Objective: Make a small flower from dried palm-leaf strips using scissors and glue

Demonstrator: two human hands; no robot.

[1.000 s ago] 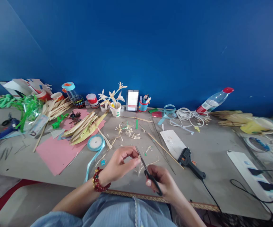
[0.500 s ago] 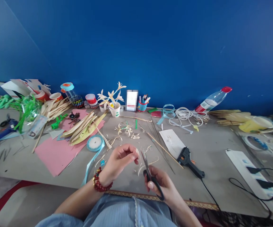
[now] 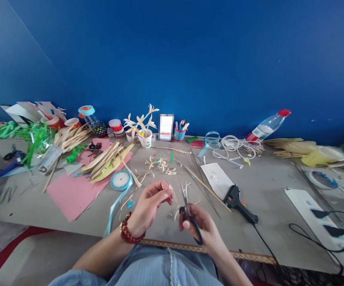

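Note:
My left hand (image 3: 154,202), with a red bead bracelet at the wrist, pinches a small pale husk piece (image 3: 171,190) between thumb and fingertips. Black-handled scissors (image 3: 190,217) are in my right hand (image 3: 200,224), their blades slightly apart and pointing up and away, just right of the husk piece. Thin pale scraps (image 3: 176,212) lie on the table around the hands. Beyond them are small husk flowers (image 3: 160,162). A blue ribbon roll (image 3: 121,180) rests left of my left hand.
A black glue gun (image 3: 240,204) and a white power strip (image 3: 306,218) with cables lie to the right. Pink paper (image 3: 70,194) and dried husks (image 3: 106,161) are at the left. A paper cup of husk flowers (image 3: 145,140) stands near the blue wall.
The scissor blades have opened a little and tilted more upright. Both hands have shifted only slightly; the husk piece is still in my left fingers.

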